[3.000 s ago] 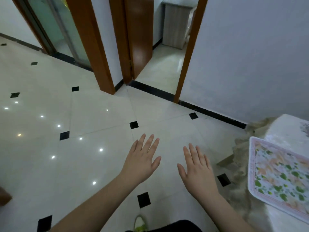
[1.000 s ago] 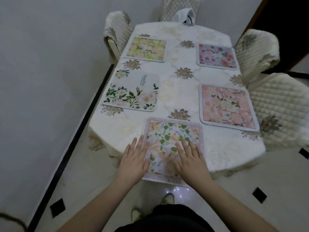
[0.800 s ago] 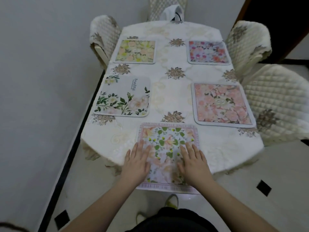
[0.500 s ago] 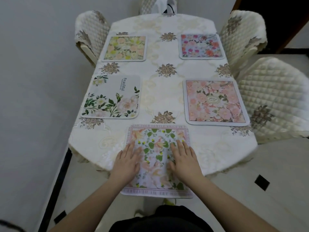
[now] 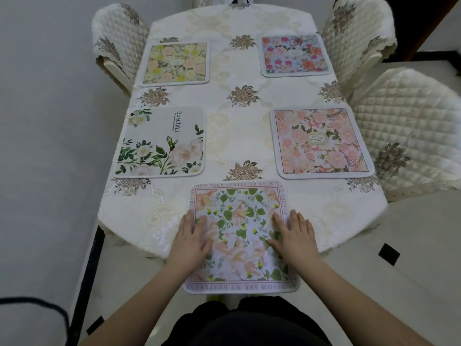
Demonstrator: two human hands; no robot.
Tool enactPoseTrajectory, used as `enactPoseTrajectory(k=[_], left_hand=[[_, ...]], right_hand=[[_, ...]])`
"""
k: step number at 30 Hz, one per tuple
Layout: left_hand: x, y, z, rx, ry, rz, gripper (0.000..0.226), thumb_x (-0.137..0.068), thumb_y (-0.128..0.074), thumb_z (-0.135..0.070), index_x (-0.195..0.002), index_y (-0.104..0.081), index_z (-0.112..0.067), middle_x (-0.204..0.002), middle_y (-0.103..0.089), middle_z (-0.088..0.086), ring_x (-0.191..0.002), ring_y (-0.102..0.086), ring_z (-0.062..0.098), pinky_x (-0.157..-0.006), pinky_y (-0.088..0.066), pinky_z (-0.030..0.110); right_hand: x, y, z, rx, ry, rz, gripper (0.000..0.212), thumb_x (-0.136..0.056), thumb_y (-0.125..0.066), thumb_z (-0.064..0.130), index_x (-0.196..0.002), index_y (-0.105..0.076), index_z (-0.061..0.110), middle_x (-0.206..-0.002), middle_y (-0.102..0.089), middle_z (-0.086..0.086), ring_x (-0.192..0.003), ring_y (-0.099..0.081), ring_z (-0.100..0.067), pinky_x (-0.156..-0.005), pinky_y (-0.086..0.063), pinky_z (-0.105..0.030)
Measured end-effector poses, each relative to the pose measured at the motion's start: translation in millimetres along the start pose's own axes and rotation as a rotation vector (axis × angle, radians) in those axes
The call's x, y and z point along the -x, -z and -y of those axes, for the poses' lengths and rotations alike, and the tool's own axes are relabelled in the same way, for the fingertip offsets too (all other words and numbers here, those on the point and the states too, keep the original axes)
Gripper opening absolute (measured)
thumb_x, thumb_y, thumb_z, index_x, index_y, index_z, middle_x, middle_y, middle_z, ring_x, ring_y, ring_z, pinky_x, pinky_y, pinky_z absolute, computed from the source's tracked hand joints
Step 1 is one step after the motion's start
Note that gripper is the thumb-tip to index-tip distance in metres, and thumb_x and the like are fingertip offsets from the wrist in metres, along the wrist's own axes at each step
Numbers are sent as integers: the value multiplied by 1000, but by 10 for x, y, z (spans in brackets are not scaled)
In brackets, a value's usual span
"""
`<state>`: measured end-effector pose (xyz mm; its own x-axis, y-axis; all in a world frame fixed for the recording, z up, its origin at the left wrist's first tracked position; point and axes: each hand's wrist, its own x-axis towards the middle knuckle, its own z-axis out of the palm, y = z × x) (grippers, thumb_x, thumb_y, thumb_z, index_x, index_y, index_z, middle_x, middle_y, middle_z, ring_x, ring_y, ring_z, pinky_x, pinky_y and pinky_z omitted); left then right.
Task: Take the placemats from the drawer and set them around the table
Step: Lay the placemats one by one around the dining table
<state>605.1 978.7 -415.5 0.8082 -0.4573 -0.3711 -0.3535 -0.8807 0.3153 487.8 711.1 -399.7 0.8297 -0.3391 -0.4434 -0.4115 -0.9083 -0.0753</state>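
My left hand (image 5: 192,239) lies flat, fingers straight and close together, pressing on the left edge of the square fabric placemat with green leaves and peach blossoms inside a lettered pink border (image 5: 240,236). My right hand (image 5: 293,238) mirrors it on the right edge, likewise flat and gripping nothing. I judge both palms are there to hold the mat and square it at the table's six o'clock end. Its near edge hangs past the rim toward me, so it likely wants sliding toward twelve o'clock.

The mat looks thin, soft and matte, with rounded corners and a stitched rim, the sort of cloth that should slide under flat pressure.

Outward, the oval table under a cream embossed tablecloth with brown floral medallions (image 5: 239,136) carries four more mats:
- at nine o'clock, a pale grey mat with white roses and the word "Beautiful" (image 5: 161,143);
- at three o'clock, a pink rose mat with a central label (image 5: 321,142);
- at eleven o'clock, a yellow-green floral mat (image 5: 174,63);
- at one o'clock, a blue mat with red and pink flowers (image 5: 294,55).

Each lies flat, apart from the others, near a chair in a quilted cream cover (image 5: 409,131).
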Motion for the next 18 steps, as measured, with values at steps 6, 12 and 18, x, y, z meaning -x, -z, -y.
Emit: enactPoseTrajectory(k=[6,12,18], left_hand=[[-3,111,-33,392,102,-26,81,-92,-63,-38,-157,-16,-27,-165,10,8,-153,-1,26,-119,-16,37],[113,257,74,593,25,-109,73,-90,-70,-23,-151,-29,-30,-158,-27,2,-146,-27,13,-115,-26,29],[114,279,224,1121,176,-116,77,-90,-68,-7,-153,-26,-19,-145,-45,2,-127,-50,11,-104,-41,28]], right_hand=[[56,55,33,-195,-24,5,69,-96,-43,59,-155,-16,34,-164,-8,-15,-151,-10,-31,-121,-9,-43],[145,162,102,-883,-141,-249,63,-96,-58,39,-151,-32,22,-153,-35,0,-138,-39,-19,-112,-37,-40],[211,168,104,-1060,-321,-221,65,-97,-60,31,-153,-28,26,-133,-57,-3,-95,-61,-13,-67,-45,-15]])
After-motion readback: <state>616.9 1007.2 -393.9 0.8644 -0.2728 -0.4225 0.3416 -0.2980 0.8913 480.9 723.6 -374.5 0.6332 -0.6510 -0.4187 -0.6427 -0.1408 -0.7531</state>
